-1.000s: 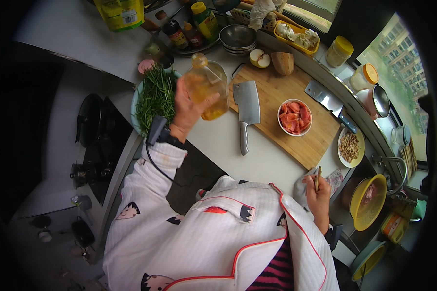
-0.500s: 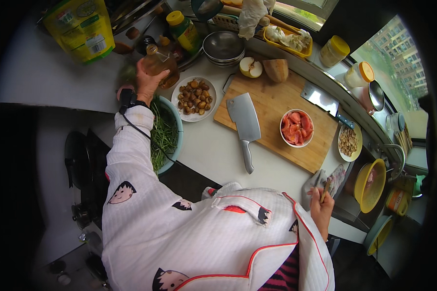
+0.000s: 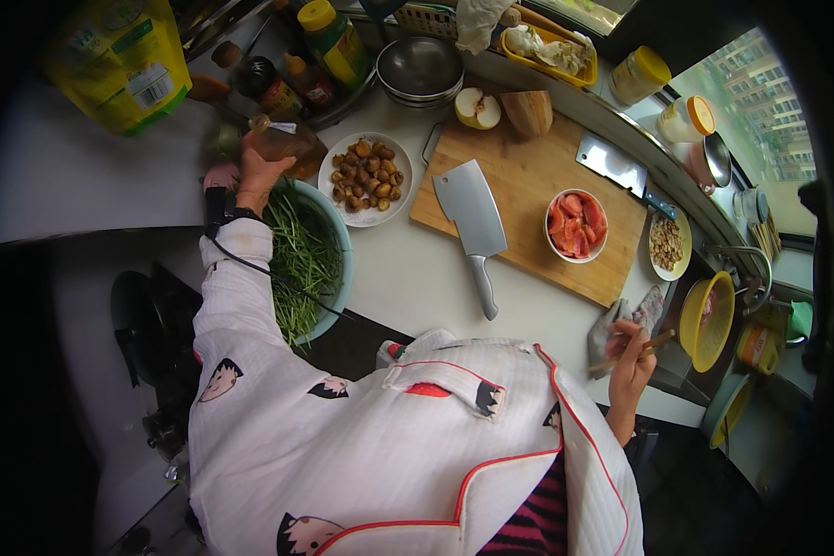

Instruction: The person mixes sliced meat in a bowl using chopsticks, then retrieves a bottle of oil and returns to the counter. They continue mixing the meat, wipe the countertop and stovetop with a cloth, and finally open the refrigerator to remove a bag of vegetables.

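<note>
My left hand (image 3: 261,176) is wrapped round a clear bottle (image 3: 296,148) of amber liquid, tilted with its neck toward the upper left. Beside it are a white plate of brown chestnuts (image 3: 352,208) and a light blue basin (image 3: 345,269) of cut green stems. On the right, my right hand (image 3: 632,366) is closed on thin wooden chopsticks (image 3: 660,340); I cannot tell how many. A grey cloth (image 3: 602,335) lies just behind that hand. A cleaver (image 3: 473,208) rests half on the wooden cutting board (image 3: 528,167), near a bowl of red meat pieces (image 3: 576,227).
A second knife (image 3: 613,167) and a halved apple (image 3: 477,108) lie on the board. Steel bowls (image 3: 421,67), sauce bottles (image 3: 269,85) and a yellow pouch (image 3: 120,69) stand behind. To the right are a plate of chopped bits (image 3: 667,243), the faucet (image 3: 760,278) and a yellow colander (image 3: 704,324).
My left hand has moved left and slightly nearer with the bottle. My right hand has shifted right and turned, so the chopsticks lie more level. The view has shifted slightly.
</note>
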Demonstrator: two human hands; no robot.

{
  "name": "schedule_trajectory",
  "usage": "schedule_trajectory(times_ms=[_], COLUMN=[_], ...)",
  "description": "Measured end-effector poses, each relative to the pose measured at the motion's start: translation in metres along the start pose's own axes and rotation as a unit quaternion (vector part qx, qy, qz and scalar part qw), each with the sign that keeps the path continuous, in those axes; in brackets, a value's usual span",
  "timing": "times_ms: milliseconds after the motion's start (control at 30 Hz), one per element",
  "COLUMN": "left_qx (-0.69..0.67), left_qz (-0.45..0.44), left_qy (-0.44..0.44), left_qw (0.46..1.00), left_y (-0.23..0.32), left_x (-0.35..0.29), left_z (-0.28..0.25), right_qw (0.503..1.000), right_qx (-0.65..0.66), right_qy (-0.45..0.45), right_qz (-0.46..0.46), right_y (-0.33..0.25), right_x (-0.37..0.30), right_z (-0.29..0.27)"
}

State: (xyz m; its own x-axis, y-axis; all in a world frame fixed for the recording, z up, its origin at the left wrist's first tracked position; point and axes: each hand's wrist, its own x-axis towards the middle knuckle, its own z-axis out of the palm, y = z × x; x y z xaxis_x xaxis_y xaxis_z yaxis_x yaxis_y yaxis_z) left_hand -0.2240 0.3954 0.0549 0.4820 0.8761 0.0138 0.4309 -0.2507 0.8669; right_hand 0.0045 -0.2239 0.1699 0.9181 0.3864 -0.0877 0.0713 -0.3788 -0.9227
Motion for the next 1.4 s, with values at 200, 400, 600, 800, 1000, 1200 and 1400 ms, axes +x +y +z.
schedule_trajectory(times_ms=[200, 400, 600, 800, 1000, 1200, 1400], left_qx=[-0.033, 0.057, -0.066, -0.087, 0.086, 0.137, 0.283], left_qz=[-0.014, 0.084, 0.123, -0.118, 0.021, 0.021, 0.037], left_qy=[0.023, 0.127, -0.068, -0.102, 0.014, 0.068, 0.108], left_qw=[0.999, 0.987, 0.988, 0.984, 0.996, 0.988, 0.952], left_y=[0.011, 0.094, 0.112, 0.061, 0.038, 0.025, 0.012], left_x=[-0.017, -0.111, -0.199, -0.253, -0.223, -0.184, -0.149], left_z=[-0.008, 0.032, 0.126, 0.17, 0.154, 0.172, 0.178], right_qw=[0.989, 0.982, 0.991, 0.995, 0.997, 0.997, 0.996], right_qx=[-0.074, 0.053, 0.047, 0.042, 0.014, 0.006, 0.004], right_qy=[0.099, 0.173, 0.121, 0.075, 0.066, 0.073, 0.08], right_qz=[-0.087, -0.061, -0.013, -0.042, -0.046, -0.04, -0.051], right_y=[-0.002, -0.009, -0.006, 0.005, 0.009, 0.004, -0.005], right_x=[0.021, 0.033, 0.055, 0.06, 0.065, 0.056, 0.042], right_z=[-0.003, -0.007, 0.0, 0.009, 0.021, 0.025, 0.019])
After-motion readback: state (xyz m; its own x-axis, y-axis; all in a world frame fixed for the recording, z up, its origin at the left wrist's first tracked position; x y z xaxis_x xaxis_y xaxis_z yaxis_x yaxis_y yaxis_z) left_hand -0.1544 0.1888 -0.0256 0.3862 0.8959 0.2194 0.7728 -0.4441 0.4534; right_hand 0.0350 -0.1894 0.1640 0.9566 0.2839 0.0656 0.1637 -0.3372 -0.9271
